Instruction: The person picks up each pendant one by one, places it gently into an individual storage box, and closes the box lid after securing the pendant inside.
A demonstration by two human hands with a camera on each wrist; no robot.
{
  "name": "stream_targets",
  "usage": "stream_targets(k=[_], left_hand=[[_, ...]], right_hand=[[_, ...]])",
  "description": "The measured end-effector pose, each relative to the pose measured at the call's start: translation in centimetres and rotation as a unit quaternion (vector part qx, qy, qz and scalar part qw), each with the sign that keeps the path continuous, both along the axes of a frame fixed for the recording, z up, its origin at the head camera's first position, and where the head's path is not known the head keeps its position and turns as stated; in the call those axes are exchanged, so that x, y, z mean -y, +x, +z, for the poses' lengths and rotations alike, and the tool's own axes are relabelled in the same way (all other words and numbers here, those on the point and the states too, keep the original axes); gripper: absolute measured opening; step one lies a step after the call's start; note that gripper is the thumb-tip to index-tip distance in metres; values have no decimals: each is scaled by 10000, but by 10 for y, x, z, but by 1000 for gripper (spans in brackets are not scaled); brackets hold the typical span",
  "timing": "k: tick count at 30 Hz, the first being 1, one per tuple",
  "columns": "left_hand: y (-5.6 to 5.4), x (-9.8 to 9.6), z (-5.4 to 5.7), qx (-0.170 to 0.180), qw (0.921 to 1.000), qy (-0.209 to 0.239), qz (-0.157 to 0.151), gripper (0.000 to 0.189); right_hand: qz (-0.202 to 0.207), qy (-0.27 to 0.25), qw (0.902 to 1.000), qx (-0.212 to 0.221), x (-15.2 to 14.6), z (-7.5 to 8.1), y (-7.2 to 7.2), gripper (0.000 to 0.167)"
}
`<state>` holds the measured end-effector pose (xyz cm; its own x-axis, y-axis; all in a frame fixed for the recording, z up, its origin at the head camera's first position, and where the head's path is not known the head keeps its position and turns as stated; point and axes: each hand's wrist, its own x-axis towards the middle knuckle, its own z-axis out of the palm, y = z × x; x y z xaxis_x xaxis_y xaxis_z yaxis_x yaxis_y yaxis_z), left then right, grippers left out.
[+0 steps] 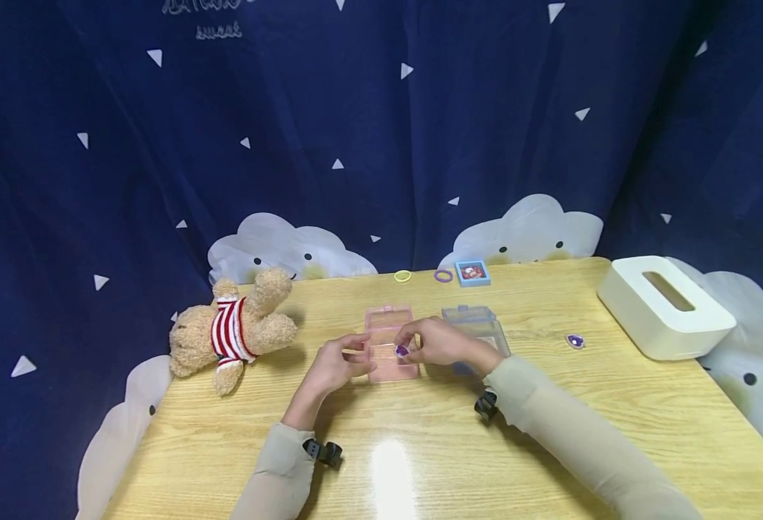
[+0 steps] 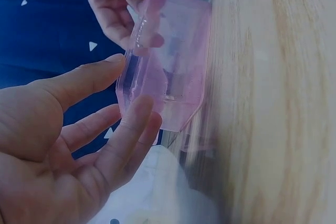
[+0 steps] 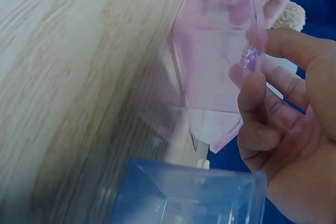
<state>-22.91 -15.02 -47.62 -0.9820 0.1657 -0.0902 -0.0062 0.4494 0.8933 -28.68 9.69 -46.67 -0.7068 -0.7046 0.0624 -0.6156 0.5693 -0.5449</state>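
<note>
In the head view a pink see-through plastic box (image 1: 393,371) stands on the table with its lid raised at the back. My right hand (image 1: 438,341) pinches a purple gem (image 1: 401,352) with a pale rim, between thumb and fingertips, over the box's opening. Seen from the right wrist, the gem (image 3: 248,57) shows at the top edge of the pink wall. At the left side of the box is my left hand (image 1: 337,366), thumb and fingers loosely bent with their tips at the rim and outer wall. A blue see-through box (image 1: 500,338), lid up, stands partly behind my right forearm.
Another purple gem (image 1: 574,341) lies to the right, near a white tissue box (image 1: 667,307). A teddy bear (image 1: 232,328) in a striped top lies at left. Along the back are a yellow ring (image 1: 403,271), a purple ring (image 1: 443,271) and a small blue-framed picture (image 1: 473,282).
</note>
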Motion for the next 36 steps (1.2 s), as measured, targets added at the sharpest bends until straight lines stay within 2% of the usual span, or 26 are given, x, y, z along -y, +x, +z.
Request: stream_targets(k=[8,13,24,29,36], left_hand=[[-1,0,0,-31,10000,-26,-17,62],[0,0,1,28,9999,-72,-64,62],[-1,1,0,96,9999,-121,-22,61],[0,0,0,98,9998,-143,21,61],[0,1,0,69,9999,-81,3,61]], right_hand=[[-159,95,9998,120,10,-5,-3,20],[-234,232,9994,58,13,-5,-3,24],[-371,419,9981,266,16,-6,-3,26],[-381,389,9981,300,15,-6,-3,28],[-294,90,9991,286,11,-4,-3,27]])
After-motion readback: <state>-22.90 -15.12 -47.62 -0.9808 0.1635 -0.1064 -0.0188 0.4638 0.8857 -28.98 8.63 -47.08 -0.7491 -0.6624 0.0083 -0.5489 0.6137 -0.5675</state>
